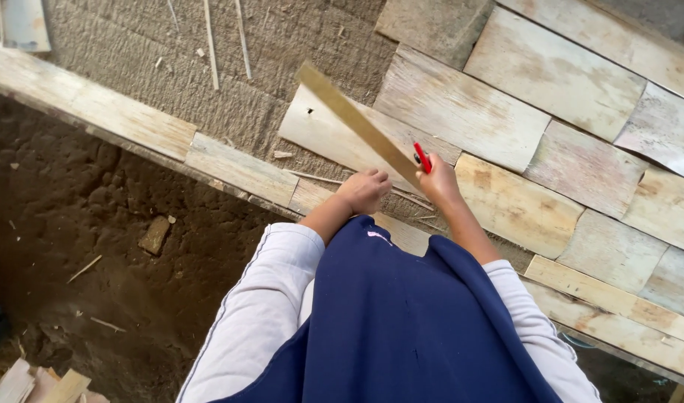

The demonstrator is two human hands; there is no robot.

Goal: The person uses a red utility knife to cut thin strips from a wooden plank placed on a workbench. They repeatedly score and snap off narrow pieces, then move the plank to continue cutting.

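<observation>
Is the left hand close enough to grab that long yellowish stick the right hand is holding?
Probably yes. The left hand is a closed fist right beside the right hand, which holds the long strip along with a red tool. Nothing lies between them.

Rough outdoor woodworking spot: flattened pale sheets laid out, dirt ground, scattered splinters.

Single head-worn view, looking steeply down past the wearer's chest, close over both hands, ground beyond
</observation>
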